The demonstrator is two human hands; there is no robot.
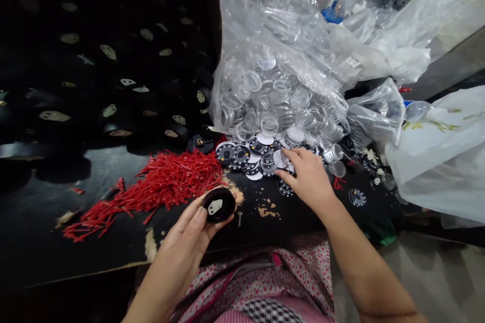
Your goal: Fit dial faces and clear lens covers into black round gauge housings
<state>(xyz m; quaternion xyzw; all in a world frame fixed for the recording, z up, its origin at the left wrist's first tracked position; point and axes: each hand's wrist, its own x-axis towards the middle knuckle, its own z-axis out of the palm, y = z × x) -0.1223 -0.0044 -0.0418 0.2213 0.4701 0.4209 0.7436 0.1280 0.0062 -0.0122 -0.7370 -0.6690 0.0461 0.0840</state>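
My left hand [191, 229] is closed around a small round black housing [226, 205], its hollow side turned up. A pale metal plate [215, 207] with holes shows inside it. Over a heap of printed black dial discs [227, 153], my right hand [305, 174] has thumb and forefinger at the edges of a white-backed dial disc [279, 159]. Some discs in that heap lie face up with numbers round the rim, others show white backs. Just behind the heap, many clear round plastic covers [270, 123] spill from a transparent bag [269, 15].
Red thin pointer-like pieces [178, 179] are piled left of the discs. Many black housings with metal plates [55, 116] stand at the left. A small screw [240, 219] lies near the table's front. White plastic bags [443, 151] crowd the right side.
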